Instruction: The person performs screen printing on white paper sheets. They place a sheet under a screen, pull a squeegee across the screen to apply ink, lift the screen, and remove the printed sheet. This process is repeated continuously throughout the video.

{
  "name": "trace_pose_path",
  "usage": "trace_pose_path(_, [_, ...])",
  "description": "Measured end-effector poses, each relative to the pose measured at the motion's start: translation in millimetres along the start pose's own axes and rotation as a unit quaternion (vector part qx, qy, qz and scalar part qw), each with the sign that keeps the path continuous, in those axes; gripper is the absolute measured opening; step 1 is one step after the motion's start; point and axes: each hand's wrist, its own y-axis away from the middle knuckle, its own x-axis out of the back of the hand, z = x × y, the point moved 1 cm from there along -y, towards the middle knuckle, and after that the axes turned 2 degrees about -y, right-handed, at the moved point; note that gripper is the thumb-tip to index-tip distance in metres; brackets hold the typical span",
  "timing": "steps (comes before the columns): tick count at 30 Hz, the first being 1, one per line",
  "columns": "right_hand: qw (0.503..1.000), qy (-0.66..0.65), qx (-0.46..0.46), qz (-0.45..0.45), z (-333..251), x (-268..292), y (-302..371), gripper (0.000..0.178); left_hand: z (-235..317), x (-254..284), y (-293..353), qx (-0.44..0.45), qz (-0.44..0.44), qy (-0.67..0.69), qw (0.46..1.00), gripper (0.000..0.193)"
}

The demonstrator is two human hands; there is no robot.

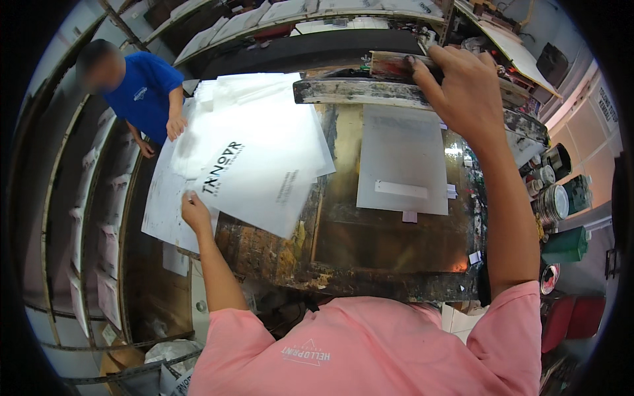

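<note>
My left hand (195,212) pinches the near left corner of a white translucent sheet or bag (261,188) with black print on it. That sheet overlaps a stack of similar white sheets (254,99) on the left. My right hand (465,92) is wrapped over the top of a paint-stained wooden frame (363,92), which is raised at the far side of the worktable. A wooden block or handle (393,65) lies under my right thumb; whether the fingers grip it too is hidden. Below the frame, a blank frosted sheet (403,158) lies flat on the stained table board (370,244).
A person in a blue shirt (142,86) stands at the far left, one hand at the stack. Racks (86,171) holding sheets line the left side. Paint cans (551,201) and green containers (566,245) stand at the right. Small paper tabs (410,216) edge the blank sheet.
</note>
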Motion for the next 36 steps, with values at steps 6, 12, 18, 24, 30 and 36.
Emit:
trace_pose_path(6, [1.0, 0.008, 0.009, 0.006, 0.1, -0.2, -1.9, 0.041, 138.9, -59.7, 109.7, -0.492, -0.177, -0.026, 0.852, 0.105])
trace_pose_path(12, [1.0, -0.011, 0.004, -0.014, 9.2, 3.1, -28.3, 0.047, 258.2, -81.7, 215.4, -0.564, -0.35, -0.028, 0.747, 0.127])
trace_pose_path(18, [0.981, -0.067, -0.027, -0.181, 21.0, 17.6, -44.6, 0.06, 321.1, -75.9, 348.0, -0.609, -0.366, 0.143, 0.689, 0.133])
trace_pose_path(24, [0.986, -0.064, -0.007, -0.153, 38.5, 11.9, -55.8, 0.061, 354.7, -79.0, 378.5, -0.628, -0.389, 0.152, 0.657, 0.134])
trace_pose_path(30, [0.991, -0.039, -0.008, -0.131, 39.3, 1.5, -60.8, 0.062, 345.9, -77.9, 387.9, -0.625, -0.37, 0.149, 0.671, 0.135])
trace_pose_path(36, [0.999, -0.01, -0.019, -0.043, 26.0, -4.1, -54.2, 0.057, 357.4, -40.2, 305.6, -0.474, -0.353, 0.278, 0.757, 0.103])
